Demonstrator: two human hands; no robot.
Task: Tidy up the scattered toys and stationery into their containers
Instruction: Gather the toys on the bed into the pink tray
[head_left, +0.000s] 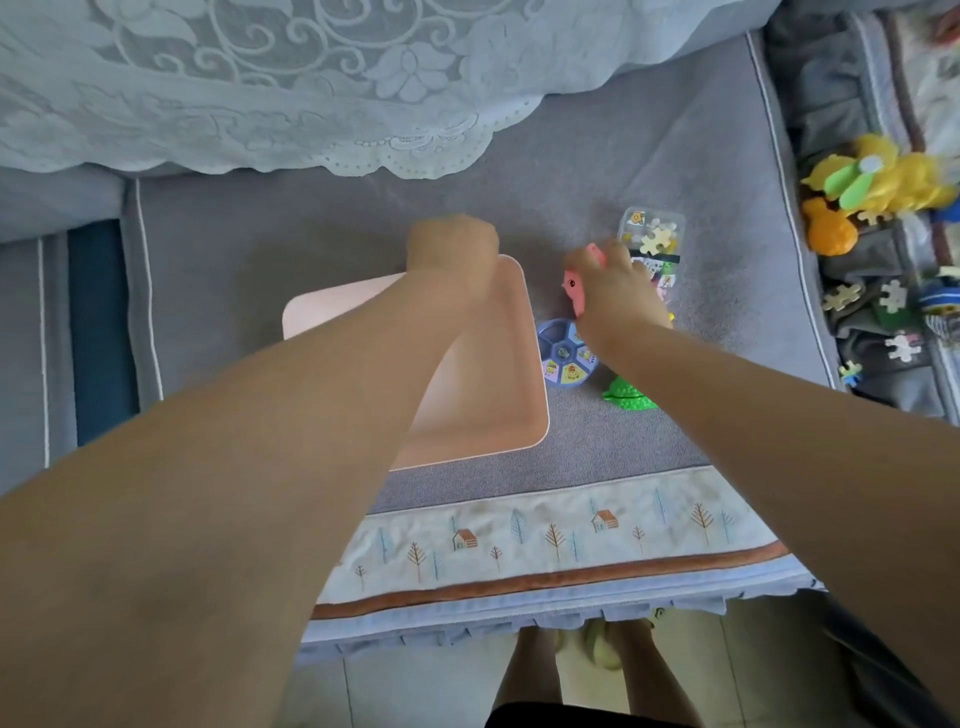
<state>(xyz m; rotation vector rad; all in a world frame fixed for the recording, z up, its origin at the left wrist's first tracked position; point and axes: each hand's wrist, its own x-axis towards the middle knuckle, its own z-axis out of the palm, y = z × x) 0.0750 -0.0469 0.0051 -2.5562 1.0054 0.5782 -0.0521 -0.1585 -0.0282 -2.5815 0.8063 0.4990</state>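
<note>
The right hand (615, 296) curls its fingers round a pink plastic fish-shaped toy (575, 283) on the grey sofa cushion (332, 223), just right of the smooth, rounded-corner pink plastic bin (498, 395); the toy's long axis runs toward and away from the person, eye facing left. The left hand (451, 248), fist curled, grips the bin's far rim. A round blue sectioned tray (563, 353) lies touching the bin's right side, with a clear plastic box of puzzle pieces (652, 234) beyond.

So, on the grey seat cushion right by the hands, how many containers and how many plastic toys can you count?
Containers: 3 (pink bin, clear box of puzzle pieces, blue round compartment tray)
Plastic toys: 2 (pink toy gripped by the right hand, green toy)
Total: 5
</note>
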